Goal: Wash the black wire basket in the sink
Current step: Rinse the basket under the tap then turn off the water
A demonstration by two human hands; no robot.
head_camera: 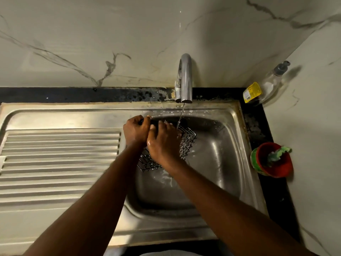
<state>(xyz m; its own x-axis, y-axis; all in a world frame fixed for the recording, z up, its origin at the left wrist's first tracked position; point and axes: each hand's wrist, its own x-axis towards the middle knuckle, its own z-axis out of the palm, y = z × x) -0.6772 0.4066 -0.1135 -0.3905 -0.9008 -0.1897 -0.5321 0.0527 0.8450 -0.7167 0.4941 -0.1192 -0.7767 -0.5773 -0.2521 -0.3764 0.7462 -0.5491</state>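
Note:
The black wire basket (187,143) is held above the steel sink bowl (217,163), under a thin stream of water from the chrome tap (184,78). Soap foam clings to its wires. My left hand (135,131) grips the basket's dark top edge at the far left, fingers curled round it. My right hand (164,145) lies across the basket's middle with fingers spread over the wires, covering most of it. Only the basket's right side and lower left corner (147,163) show.
A ribbed steel draining board (59,159) lies left of the bowl. On the dark counter at right stand a red bowl (275,163) with a green scrubber (278,153), a clear pump bottle (273,80) and a yellow packet (251,92). A marble wall rises behind.

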